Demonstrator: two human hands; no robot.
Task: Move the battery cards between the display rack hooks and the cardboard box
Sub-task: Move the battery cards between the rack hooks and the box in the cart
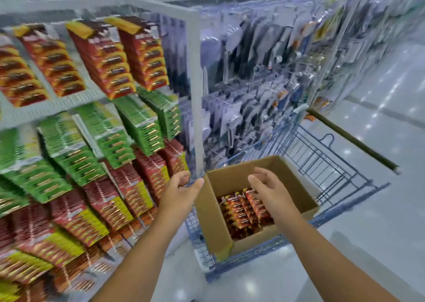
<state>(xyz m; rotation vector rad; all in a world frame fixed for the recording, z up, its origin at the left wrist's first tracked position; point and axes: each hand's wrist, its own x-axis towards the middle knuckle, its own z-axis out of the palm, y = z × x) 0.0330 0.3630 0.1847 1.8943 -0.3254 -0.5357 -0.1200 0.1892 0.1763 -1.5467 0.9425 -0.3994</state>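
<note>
Down in the blue wire cart (326, 163) sits the open cardboard box (213, 212), red-and-orange battery cards (243, 212) lying on its bottom. Each grip is empty with fingers loosely spread: the right hand (269, 191) hovers over the box opening, the left hand (181, 191) just beside its near-left wall. More battery cards hang in rows on the display rack (195, 90) to the left.
</note>
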